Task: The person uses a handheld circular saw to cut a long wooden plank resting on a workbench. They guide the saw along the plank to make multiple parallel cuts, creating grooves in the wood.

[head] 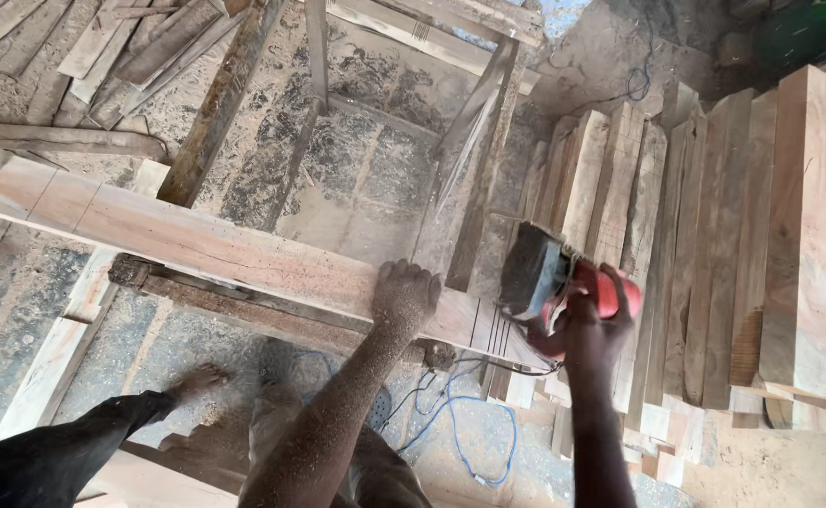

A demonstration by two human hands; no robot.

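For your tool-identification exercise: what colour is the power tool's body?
Red, with a dark front, held in the right hand; power tool, head view.

The light is soft daylight, even and rather flat, without glare. Only weak shadows lie on the dusty floor under the frame. The stacked boards at the right look brightest and a little pale. The picture is mostly sharp, but the red power tool is slightly blurred. Lines bend near the edges.
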